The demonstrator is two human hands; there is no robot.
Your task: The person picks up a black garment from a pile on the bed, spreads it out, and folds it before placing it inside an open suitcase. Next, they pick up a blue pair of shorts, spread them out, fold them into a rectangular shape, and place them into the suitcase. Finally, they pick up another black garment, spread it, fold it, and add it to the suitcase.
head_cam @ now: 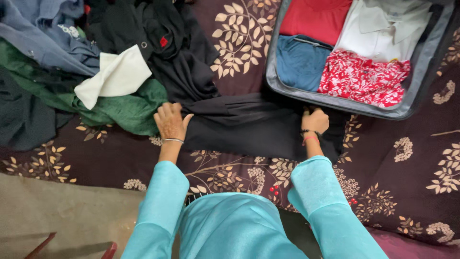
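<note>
A black garment (244, 125) lies spread flat on the dark maroon bedspread (397, 192) patterned with cream leaves. My left hand (170, 121) rests flat, fingers together, on the garment's left edge. My right hand (314, 120) is closed on the garment's right end, just below the suitcase rim. Both arms wear turquoise sleeves, with a bangle on each wrist. The open grey suitcase (335, 101) at the upper right holds folded red, white, blue and red-and-white floral clothes.
A heap of loose clothes lies at the upper left: a green cloth (129, 108), a cream piece (115, 76), a blue-grey garment (43, 33) and more black fabric (167, 43). A tan floor (57, 216) shows at the lower left beside the bed edge.
</note>
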